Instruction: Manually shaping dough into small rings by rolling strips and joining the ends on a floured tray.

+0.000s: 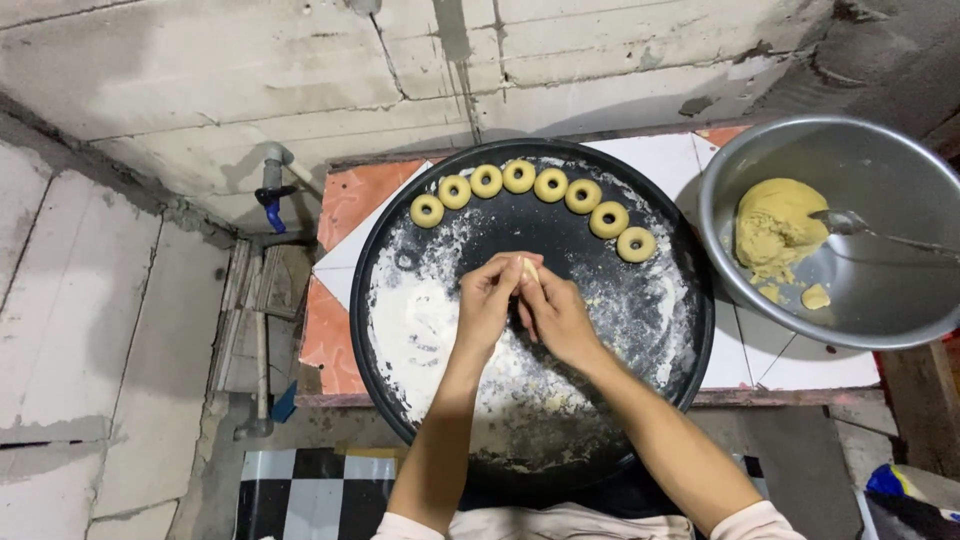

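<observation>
Over the floured tray (400, 330) — two hands (522, 300) pinched shut on one dough piece (529, 268), eight dough rings (518, 176) behind

Round black tray (640, 310), dusted white with flour. Along its far rim, an arc of eight dough rings (551, 185). Just right of it, a metal bowl (880, 150) with a yellow dough lump (775, 225) and a spoon (845, 222) inside. Under it, a tiled counter (360, 195), orange and white. Left of it, a pipe with a blue tap (272, 190). Beyond it, a block wall (200, 70). Near its front left edge, checkered tiles (300, 490).
</observation>
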